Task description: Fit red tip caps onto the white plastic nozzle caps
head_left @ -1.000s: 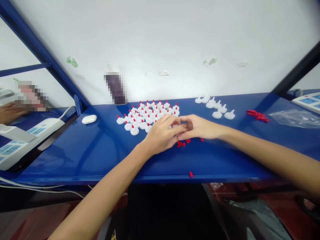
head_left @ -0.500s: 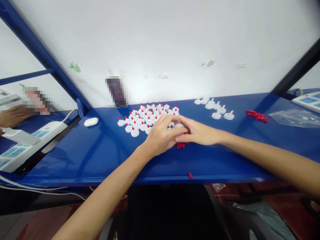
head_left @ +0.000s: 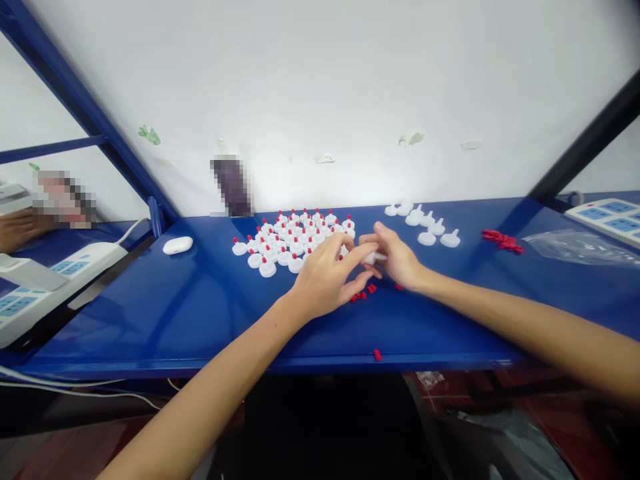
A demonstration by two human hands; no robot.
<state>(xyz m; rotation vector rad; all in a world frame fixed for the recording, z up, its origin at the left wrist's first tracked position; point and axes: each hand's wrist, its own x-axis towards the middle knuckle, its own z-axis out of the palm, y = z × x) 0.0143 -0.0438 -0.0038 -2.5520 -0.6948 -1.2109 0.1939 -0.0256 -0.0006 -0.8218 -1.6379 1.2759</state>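
Note:
My left hand (head_left: pixel 327 277) pinches a white nozzle cap (head_left: pixel 371 259) by its wide base, index finger and thumb on the near side. The cap lies on its side with its narrow spout pointing right; no red tip shows on it. Facing it, my right hand (head_left: pixel 397 260) has its fingers curled about the same cap, with the thumb lifted. Below the hands lie several small red tips (head_left: pixel 359 296), and one more red tip (head_left: pixel 377 355) is at the table's front edge. White nozzle caps with red tips (head_left: pixel 283 256) stand grouped beyond my left hand, partly hidden by it.
Plain white nozzle caps (head_left: pixel 427 237) stand at the back right, beside a red pile of tips (head_left: pixel 503 241) and a clear plastic bag (head_left: pixel 575 247). A white case (head_left: pixel 178 245), a blurred phone (head_left: pixel 232 187) and a power strip (head_left: pixel 75 280) are leftward. Another person's hand (head_left: pixel 23 230) is far left.
My hands were closed together over the cap; now they have parted a little, my right thumb has risen, and the white cap with its spout shows between them. The view has shifted slightly.

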